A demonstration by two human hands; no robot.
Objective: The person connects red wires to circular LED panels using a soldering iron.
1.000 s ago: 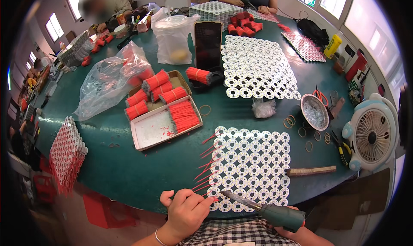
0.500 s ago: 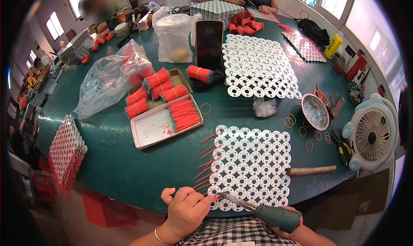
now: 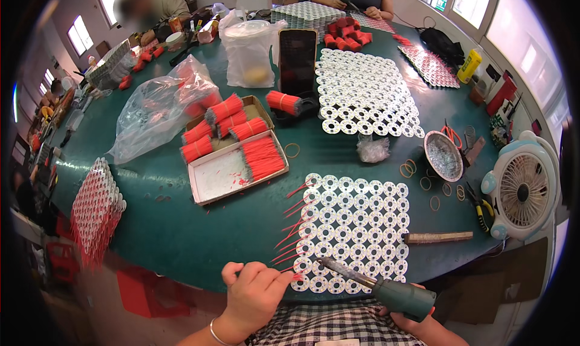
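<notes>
Soldering iron [image 3: 377, 287], with a grey-green handle and a dark metal shaft, lies across the near edge of the green table [image 3: 181, 237], its tip resting on the near-left corner of a white panel of round circuit boards [image 3: 356, 231]. The right hand [image 3: 417, 319] is wrapped around the handle from below, mostly hidden behind it. The left hand [image 3: 257, 294] pinches a thin red wire [image 3: 294, 274] between thumb and fingertips, its end meeting the panel just beside the iron's tip. More red wires [image 3: 293, 225] already stick out from the panel's left edge, fanned toward the left.

Farther off, a shallow cardboard tray [image 3: 226, 171] holds loose red wires and banded bundles, with a clear plastic bag [image 3: 160, 107] of bundles to its left. A second white panel [image 3: 365, 92] lies far right of centre, a dark phone [image 3: 297, 59] standing beside it. A small metal bowl [image 3: 443, 155] and rubber bands sit to the right, near a pale desk fan [image 3: 522, 186]. A wooden stick [image 3: 438, 237] lies just right of the near panel.

Compared with a second ago, both hands hold the same grips; the iron's tip has moved slightly leftward along the panel's near edge toward the pinched wire, and the rest of the table is unchanged.
</notes>
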